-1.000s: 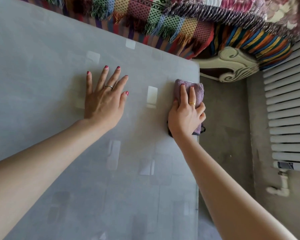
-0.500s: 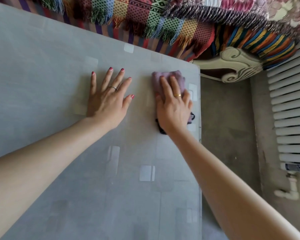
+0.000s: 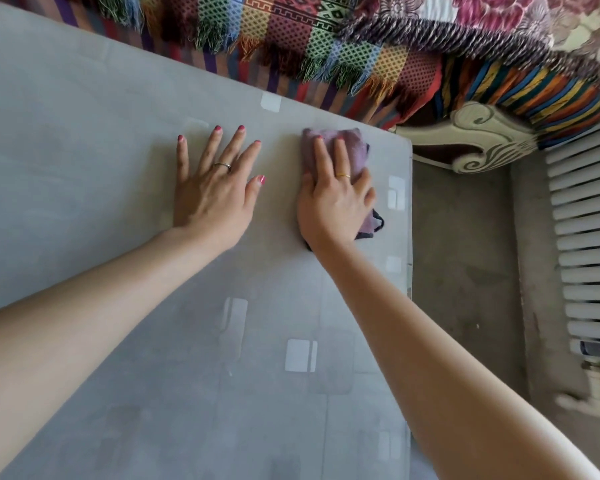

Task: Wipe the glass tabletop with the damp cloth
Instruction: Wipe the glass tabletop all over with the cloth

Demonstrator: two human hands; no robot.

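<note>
Radiator (image 3: 589,237) (white), perhaps concrete floor (image 3: 465,254).

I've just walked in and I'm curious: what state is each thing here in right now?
Left hand: flat, fingers spread, resting on the glass.
Right hand: pressing the cloth down.
Cloth: bunched under the hand, near the far right corner.
Glass tabletop: hazy, showing pale reflections.

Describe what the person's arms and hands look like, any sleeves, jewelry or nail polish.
Both forearms are bare, with no sleeves in view. The left hand wears a thin silver-coloured ring and the right hand a thin gold-coloured ring. The fingernails that show are painted pinkish red. No watch or bracelet shows.
</note>
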